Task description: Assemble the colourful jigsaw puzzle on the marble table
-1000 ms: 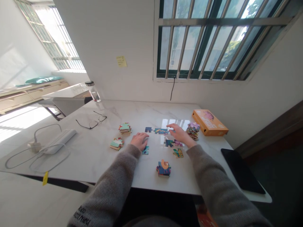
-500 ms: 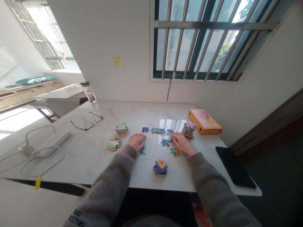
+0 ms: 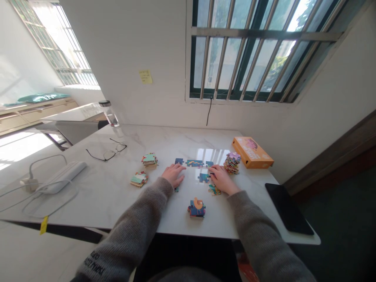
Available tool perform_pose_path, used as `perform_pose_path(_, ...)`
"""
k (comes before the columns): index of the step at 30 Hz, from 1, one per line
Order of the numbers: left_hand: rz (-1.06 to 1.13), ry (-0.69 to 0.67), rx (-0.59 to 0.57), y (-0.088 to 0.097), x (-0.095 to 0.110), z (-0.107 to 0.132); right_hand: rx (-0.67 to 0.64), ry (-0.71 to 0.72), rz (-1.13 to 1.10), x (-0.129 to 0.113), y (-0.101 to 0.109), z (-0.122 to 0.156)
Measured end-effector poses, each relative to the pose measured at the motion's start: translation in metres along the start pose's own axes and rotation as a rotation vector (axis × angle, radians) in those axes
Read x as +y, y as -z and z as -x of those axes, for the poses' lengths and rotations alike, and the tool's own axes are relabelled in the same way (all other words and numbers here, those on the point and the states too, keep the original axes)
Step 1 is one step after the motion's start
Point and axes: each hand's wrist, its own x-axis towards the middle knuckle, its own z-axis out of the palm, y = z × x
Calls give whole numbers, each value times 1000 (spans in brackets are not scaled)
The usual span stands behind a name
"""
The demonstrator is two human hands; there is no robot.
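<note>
My left hand (image 3: 173, 175) lies over the white table, fingers stretched out and apart. It mostly hides a teal puzzle piece (image 3: 176, 189) beneath it. Fingers bent, my right hand (image 3: 221, 178) grips a small dark puzzle piece at the right end of a blue puzzle piece (image 3: 203, 178); the fingers mostly cover the held piece. Above the hands runs a spaced row: a dark blue piece (image 3: 179, 161), a joined pair with a yellow pattern (image 3: 195, 163) and another blue piece (image 3: 209, 163). Under my right wrist sits a yellow-green piece (image 3: 214, 190).
A small pile of pieces (image 3: 196, 208) lies near the front edge. Two stacks (image 3: 150, 160) (image 3: 139, 179) stand left, a taller stack (image 3: 232, 163) right, beside an orange box (image 3: 252, 152). Glasses (image 3: 109, 155), a bottle (image 3: 109, 113), a power strip (image 3: 63, 177) and a black tablet (image 3: 288, 208) surround them.
My left hand has slid a little to the right and now covers more of the teal piece. My right hand stays by the blue piece, its fingers slightly shifted. The view has turned slightly.
</note>
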Motion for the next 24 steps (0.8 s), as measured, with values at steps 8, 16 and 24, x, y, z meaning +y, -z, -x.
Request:
perform_pose_path(8, -65, 7, -26, -11, 22, -27, 2, -25, 108, -8, -1, -3)
perform_pose_path(16, -89, 23, 32, -29, 27, -36, 54, -22, 221, -19, -2, -17)
perform_pose_path(24, -145, 7, 13, -32, 27, -35, 86, -64, 174, -21, 1, -22)
